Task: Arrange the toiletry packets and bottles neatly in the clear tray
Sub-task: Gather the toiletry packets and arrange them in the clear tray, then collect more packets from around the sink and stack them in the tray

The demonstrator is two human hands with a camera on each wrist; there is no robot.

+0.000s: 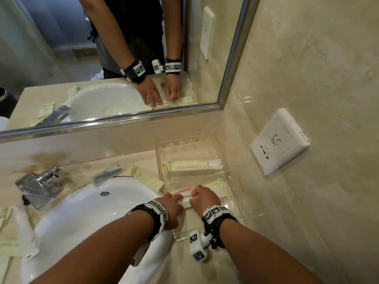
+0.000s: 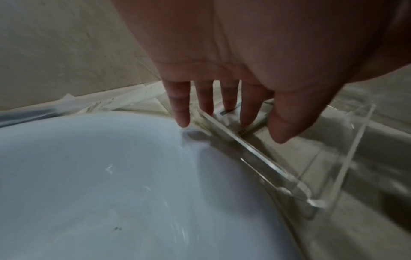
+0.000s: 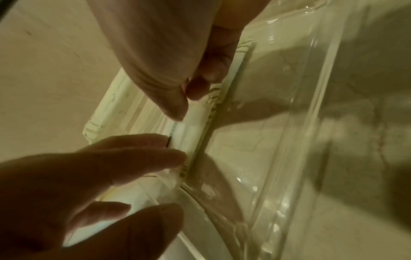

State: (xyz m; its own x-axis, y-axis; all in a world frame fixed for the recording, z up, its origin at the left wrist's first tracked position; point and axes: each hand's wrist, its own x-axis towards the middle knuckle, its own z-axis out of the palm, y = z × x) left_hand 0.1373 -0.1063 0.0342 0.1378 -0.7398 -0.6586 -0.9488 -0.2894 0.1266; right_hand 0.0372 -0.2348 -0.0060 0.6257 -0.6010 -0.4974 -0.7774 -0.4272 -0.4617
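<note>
The clear tray (image 1: 223, 169) sits on the bench (image 1: 256, 263) at centre right of the head view, between the sink (image 1: 86, 214) and the side wall. It looks partly filled. One long yellow packet (image 1: 190, 166) lies flat across its upper half, and at least one more pale packet lies under the hands near the middle. Plenty is left outside: a yellow packet (image 1: 146, 178) and a clear-wrapped dark item (image 1: 106, 174) on the sink's upper rim, and more pale packets (image 1: 12, 242) at the lower left of the frame. No bottles can be made out anywhere, so I judge the job well short of half done.

Both forearms reach in from the bottom of the frame and meet over the tray. The left hand (image 1: 171, 203) lies open, its fingers (image 2: 250, 107) straight and angled down into the tray, tips on a white and pink packet (image 1: 185, 198). The right hand (image 1: 202, 196) is curled knuckles up, its thumb and finger pinching the same packet's other end in the right wrist view. The grip seems to be nudging it square to the tray's side.
</note>
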